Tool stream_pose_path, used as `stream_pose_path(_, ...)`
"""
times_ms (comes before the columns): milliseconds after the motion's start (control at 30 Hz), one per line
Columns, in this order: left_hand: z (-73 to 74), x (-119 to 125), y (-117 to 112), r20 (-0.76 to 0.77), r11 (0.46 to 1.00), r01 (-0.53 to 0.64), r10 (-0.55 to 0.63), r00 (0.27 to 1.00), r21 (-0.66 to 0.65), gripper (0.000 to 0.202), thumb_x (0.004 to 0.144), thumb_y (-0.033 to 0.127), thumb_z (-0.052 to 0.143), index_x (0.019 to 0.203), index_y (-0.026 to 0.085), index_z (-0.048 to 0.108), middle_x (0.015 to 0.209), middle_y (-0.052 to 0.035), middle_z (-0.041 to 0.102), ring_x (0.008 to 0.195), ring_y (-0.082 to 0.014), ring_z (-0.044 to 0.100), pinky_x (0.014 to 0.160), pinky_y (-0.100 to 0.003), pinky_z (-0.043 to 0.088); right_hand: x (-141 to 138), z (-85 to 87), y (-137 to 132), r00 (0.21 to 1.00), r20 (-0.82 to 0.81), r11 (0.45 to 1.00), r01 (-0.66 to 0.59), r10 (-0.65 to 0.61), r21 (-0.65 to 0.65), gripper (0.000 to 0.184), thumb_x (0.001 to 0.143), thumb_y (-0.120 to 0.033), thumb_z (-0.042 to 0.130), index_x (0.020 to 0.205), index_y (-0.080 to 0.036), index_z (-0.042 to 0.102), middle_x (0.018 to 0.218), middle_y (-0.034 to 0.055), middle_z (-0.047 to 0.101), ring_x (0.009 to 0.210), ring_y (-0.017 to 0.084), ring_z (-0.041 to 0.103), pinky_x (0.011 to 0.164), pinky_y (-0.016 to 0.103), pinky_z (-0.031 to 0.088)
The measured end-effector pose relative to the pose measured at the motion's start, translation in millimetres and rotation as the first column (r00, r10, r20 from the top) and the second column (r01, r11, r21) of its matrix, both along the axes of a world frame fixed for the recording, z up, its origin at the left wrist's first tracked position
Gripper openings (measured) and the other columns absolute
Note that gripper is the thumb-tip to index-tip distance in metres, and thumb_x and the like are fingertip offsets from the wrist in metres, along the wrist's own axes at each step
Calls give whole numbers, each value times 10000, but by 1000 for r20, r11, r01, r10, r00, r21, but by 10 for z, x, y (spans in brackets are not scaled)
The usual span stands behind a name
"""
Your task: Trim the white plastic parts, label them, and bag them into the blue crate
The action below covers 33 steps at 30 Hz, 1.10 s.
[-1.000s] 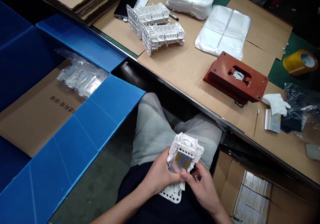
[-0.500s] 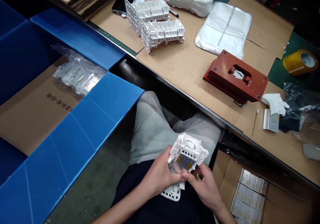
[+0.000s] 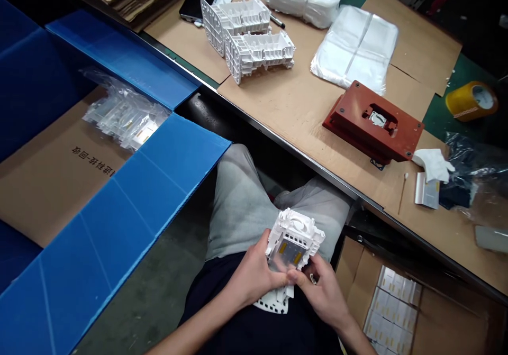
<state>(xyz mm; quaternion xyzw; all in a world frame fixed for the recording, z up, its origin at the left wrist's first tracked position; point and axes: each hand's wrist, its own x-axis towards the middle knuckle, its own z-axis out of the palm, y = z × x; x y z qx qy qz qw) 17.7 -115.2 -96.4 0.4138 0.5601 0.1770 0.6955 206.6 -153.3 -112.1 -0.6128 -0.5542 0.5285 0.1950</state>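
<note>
Above my lap, both hands hold a white plastic housing (image 3: 300, 226) with a ring-shaped opening at its upper end. Set in its face is a silver-grey plate (image 3: 291, 252) with two yellow strips. My left hand (image 3: 260, 270) grips the housing's left side, the thumb lying across its lower front. My right hand (image 3: 320, 286) closes on the lower right side, and the two thumb tips meet at the bottom edge of the plate. Below the hands, the housing's perforated white end flange (image 3: 273, 303) shows in part. The fingers behind the housing are hidden.
Two similar white housings (image 3: 260, 51), a red fixture block (image 3: 377, 122) and clear plastic bags (image 3: 355, 48) lie on the cardboard-covered table. At left stands a blue box (image 3: 119, 207) holding bagged parts (image 3: 125, 117). An open carton (image 3: 444, 312) at lower right holds silver plates (image 3: 391, 312).
The housing has turned slightly in my hands, its upper end shifting a little left and its plate facing me more. Both hands keep their grip.
</note>
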Motion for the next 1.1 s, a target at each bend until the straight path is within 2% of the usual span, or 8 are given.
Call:
stream_pose_path(133, 63, -2, -32, -11, 1000, -13, 13, 1000, 7, 597, 660, 346, 839, 1154, 238, 522, 1072, -18, 700, 976, -248, 660, 818, -331, 508, 15, 58, -42, 1000, -10, 999, -25, 25, 22, 290, 929, -416, 606, 1115, -195, 629, 942, 65, 706, 769, 200, 646, 638, 268, 527)
stream_pose_path(233, 48, -9, -93, -15, 999, -31, 31, 999, 21, 638, 649, 304, 845, 1188, 233, 512, 1091, -22, 699, 987, -251, 653, 824, -326, 510, -30, 82, -105, 998, -10, 995, -61, 62, 84, 350, 961, -359, 550, 1274, -202, 553, 1046, 95, 693, 833, 229, 655, 713, 312, 545)
stream_pose_path(300, 18, -16, -120, -25, 999, -26, 27, 999, 31, 638, 654, 299, 838, 1196, 221, 512, 1082, -29, 698, 971, -255, 652, 807, -328, 513, -69, 80, -126, 997, -17, 991, -72, 74, 111, 361, 972, -325, 522, 1313, -207, 517, 1080, 105, 683, 869, 244, 658, 755, 336, 550)
stream_pose_path(500, -87, -15, -108, -37, 999, -17, 19, 999, 45, 629, 661, 334, 835, 1189, 199, 522, 1046, -33, 704, 947, -259, 657, 795, -334, 509, -125, 8, -98, 999, -49, 999, -8, 10, 31, 285, 965, -297, 534, 1232, -199, 551, 966, 82, 683, 854, 248, 662, 787, 352, 551)
stream_pose_path(700, -109, -42, -44, -60, 999, -43, 44, 997, 16, 585, 664, 285, 826, 1168, 206, 539, 1016, -21, 706, 961, -266, 661, 797, -340, 507, -141, -12, 19, 994, -107, 999, -8, 4, -39, 329, 978, -331, 535, 1281, -205, 552, 1138, 95, 702, 998, 250, 677, 868, 344, 551)
stream_pose_path(867, -77, -47, 40, -3, 999, -45, 45, 999, -18, 607, 664, 296, 832, 1184, 219, 528, 1058, -21, 702, 1013, -265, 653, 826, -339, 508, -146, -14, 145, 961, -241, 974, 85, -136, -209, 417, 924, -345, 630, 1319, -224, 576, 1270, 99, 687, 1131, 271, 660, 942, 385, 549)
stream_pose_path(1000, -54, -36, 40, -73, 1000, -13, 12, 997, -17, 629, 623, 215, 839, 1167, 222, 524, 1051, -14, 708, 939, -253, 664, 793, -344, 504, -120, 48, 225, 930, -264, 954, 196, -254, -227, 423, 891, -329, 669, 1294, -216, 606, 1290, 103, 683, 1196, 278, 637, 994, 402, 530)
stream_pose_path(1100, -6, -50, 31, -95, 999, 27, -28, 995, -18, 591, 648, 216, 822, 1159, 239, 527, 1036, -5, 704, 934, -253, 664, 778, -346, 504, -87, 122, 264, 917, -251, 936, 248, -310, -250, 386, 884, -366, 679, 1228, -196, 640, 1228, 117, 711, 1132, 292, 670, 951, 413, 557)
